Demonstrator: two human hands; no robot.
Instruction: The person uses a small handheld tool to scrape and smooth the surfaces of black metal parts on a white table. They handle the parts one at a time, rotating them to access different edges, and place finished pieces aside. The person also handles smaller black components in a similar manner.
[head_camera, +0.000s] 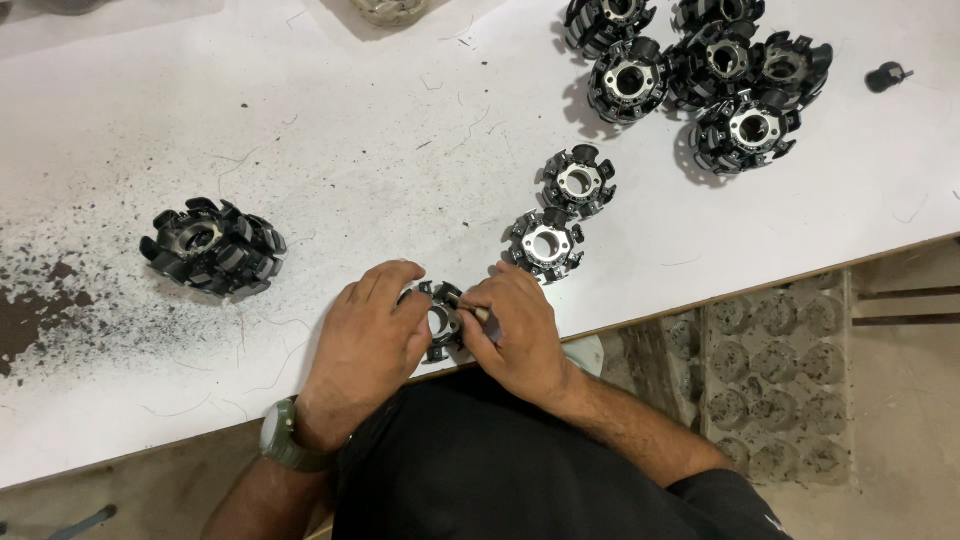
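Stator core (441, 322): stiff, weighty metal, sharp-toothed; left hand (365, 335) clasps its rim, right hand (518, 335) pinches a thin tool (470, 308).

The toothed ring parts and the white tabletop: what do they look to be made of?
The toothed ring held between the left hand and right hand looks like black moulded plastic around a bare metal core: the loose rings nearby show a shiny silver inner ring. The tabletop looks like white laminated board, matte and scratched, with a brown edge; that is a guess.
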